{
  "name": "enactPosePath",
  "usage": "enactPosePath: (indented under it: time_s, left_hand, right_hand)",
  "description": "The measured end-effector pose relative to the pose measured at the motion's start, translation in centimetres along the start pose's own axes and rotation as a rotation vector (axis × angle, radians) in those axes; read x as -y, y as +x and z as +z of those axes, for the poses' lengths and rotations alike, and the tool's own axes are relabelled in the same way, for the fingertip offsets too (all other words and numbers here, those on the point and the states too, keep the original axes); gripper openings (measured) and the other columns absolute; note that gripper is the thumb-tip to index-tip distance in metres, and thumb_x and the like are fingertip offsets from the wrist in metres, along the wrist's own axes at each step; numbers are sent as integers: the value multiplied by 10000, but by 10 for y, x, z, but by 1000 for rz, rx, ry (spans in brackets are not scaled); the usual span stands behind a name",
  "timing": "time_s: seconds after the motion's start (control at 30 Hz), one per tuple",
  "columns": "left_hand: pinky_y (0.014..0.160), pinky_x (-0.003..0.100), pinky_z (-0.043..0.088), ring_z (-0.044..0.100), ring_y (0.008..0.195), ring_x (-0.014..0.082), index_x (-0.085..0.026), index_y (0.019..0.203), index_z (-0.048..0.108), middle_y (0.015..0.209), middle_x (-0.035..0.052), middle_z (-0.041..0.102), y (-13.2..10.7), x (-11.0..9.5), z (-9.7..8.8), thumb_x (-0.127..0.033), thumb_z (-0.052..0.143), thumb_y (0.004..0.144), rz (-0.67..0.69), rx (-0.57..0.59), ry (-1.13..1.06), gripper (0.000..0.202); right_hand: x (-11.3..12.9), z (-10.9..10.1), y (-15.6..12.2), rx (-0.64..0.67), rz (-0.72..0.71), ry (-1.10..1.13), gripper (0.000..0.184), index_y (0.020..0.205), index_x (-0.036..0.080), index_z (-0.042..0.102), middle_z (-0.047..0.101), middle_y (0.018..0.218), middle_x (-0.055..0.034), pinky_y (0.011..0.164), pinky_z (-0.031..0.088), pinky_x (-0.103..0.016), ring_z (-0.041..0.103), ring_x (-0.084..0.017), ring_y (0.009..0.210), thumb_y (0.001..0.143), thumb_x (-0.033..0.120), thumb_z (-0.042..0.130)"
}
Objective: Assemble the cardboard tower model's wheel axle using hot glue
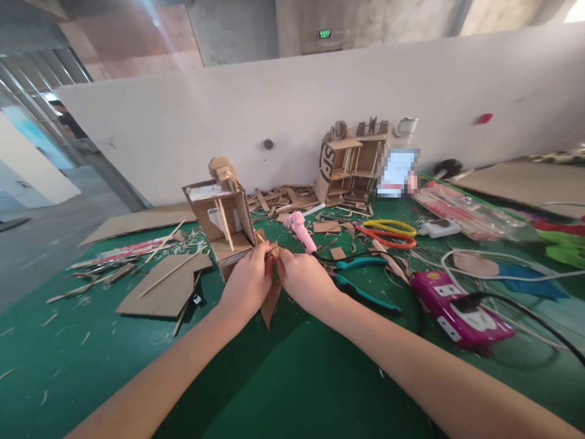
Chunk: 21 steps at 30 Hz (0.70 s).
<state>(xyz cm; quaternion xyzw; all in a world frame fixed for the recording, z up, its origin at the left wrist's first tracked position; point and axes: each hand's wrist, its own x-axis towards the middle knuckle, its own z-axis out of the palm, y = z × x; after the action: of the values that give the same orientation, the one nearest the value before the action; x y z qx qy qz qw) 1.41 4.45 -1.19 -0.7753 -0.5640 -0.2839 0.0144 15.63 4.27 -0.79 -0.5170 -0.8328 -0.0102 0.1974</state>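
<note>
Both my hands meet over the green table (283,384), pinching a small brown cardboard piece (270,302) between them. My left hand (249,281) grips its left side with closed fingers. My right hand (302,280) grips the right side, fingers also closed. The piece's pointed lower part hangs below my hands. Just behind my left hand stands a small cardboard model house (223,219) with wooden sticks leaning on it. A pink glue gun (300,229) lies right behind my right hand.
Teal-handled pliers (363,280), red and yellow scissors (389,232) and a purple power strip (459,308) with cables lie to the right. Flat cardboard sheets (164,289) and sticks lie to the left. Another cardboard model (350,161) stands against the white wall. Scraps litter the table.
</note>
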Motion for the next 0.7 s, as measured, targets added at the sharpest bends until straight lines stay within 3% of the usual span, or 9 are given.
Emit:
enactPosePath:
  time_s: [0.23,0.47,0.57,0.7]
  left_hand:
    - [832,395,524,657,990,275,-120,1161,516,1083,153,681,0,-3,-7,-142,440,898,-1,40,-29,274]
    - [832,394,519,652,995,278,-92,1186,507,1087,171,672,0,-4,-11,-154,440,906,-25,73,-45,294]
    - [844,410,519,649,1008,292,-76,1188,511,1090,175,672,0,-2,-8,-148,461,903,-25,58,-40,298]
    - [836,433,526,656,997,305,-81,1174,524,1097,169,675,1,1,-2,-118,483,891,-21,19,6,288]
  right_hand:
    - [1,-8,-3,92,-201,-205,192,1006,95,551,681,823,-147,629,487,-276,681,-232,737,865,39,433]
    - [1,-8,-3,48,-297,-280,210,1029,87,535,659,839,-150,622,485,-267,665,-220,783,866,21,421]
    - [0,-5,-3,42,-284,-262,181,1008,98,536,665,829,-139,616,474,-264,667,-217,779,882,43,418]
    - [-1,-1,-2,4,-103,-166,177,962,138,538,679,757,-94,543,432,-279,671,-226,669,956,172,364]
